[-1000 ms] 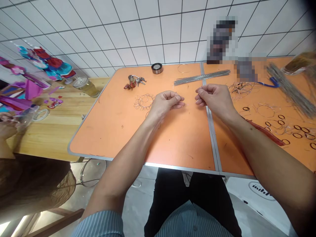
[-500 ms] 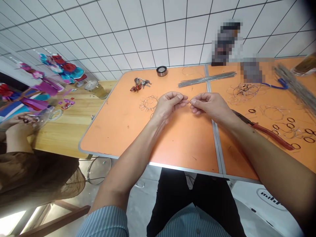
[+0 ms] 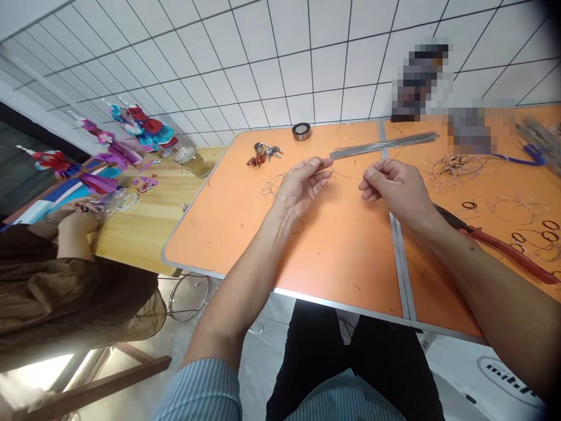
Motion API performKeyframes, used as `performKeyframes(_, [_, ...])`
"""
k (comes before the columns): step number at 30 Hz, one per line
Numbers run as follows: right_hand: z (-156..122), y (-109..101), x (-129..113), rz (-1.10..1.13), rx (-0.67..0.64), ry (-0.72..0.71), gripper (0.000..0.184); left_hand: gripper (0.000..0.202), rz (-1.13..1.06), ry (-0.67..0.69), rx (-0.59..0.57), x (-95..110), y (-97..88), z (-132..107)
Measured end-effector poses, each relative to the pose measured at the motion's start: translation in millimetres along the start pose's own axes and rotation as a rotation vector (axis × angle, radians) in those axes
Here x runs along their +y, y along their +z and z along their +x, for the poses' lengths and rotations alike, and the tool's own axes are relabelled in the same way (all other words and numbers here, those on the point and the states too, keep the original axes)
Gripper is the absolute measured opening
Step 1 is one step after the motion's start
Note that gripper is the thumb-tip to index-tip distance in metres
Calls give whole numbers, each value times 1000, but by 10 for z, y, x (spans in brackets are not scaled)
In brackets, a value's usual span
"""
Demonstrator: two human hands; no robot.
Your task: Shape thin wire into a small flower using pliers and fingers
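My left hand (image 3: 302,184) is over the orange table, thumb against the index finger and the other fingers loosely curled. A thin wire (image 3: 346,175) seems to run from its fingertips across to my right hand (image 3: 388,182). The thumb and fingers of my right hand are pinched on it, now a short way apart from the left. Just behind the left hand lies a ring of looped wire (image 3: 269,186), partly hidden. A thin wire loop (image 3: 298,227) shows below the left wrist.
A bundle of straight wires (image 3: 381,146), a tape roll (image 3: 301,131) and keys (image 3: 272,152) lie behind my hands. Red-handled pliers (image 3: 512,248) lie under my right forearm, near dark rings (image 3: 550,236) and wire coils (image 3: 456,166). At left, a co-worker's hands (image 3: 79,219) work beside a drink cup (image 3: 193,161).
My hands have moved apart from nearly touching, and the fingers of my left hand have loosened. The wire between them now shows. The whole view has shifted, so things appear farther right.
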State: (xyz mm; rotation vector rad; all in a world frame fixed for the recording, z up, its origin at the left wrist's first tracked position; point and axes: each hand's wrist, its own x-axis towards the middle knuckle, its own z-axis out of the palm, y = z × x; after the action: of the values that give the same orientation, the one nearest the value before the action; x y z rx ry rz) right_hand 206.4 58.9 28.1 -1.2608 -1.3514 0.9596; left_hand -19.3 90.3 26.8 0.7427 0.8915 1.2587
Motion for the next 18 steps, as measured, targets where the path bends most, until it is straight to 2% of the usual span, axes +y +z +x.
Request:
performKeyframes(5, [-29,7,-40,-82,5,-32,29,12,-70,-53,-10,45,47,-32])
performKeyframes(13, [-38,19,-49,-111,101,-27,31,14,-33,-14,-97,-12,104,-89])
performKeyframes(18, [-34,28,-29,-120,131,3,34,16,0,-39,-111,-34,151,-136])
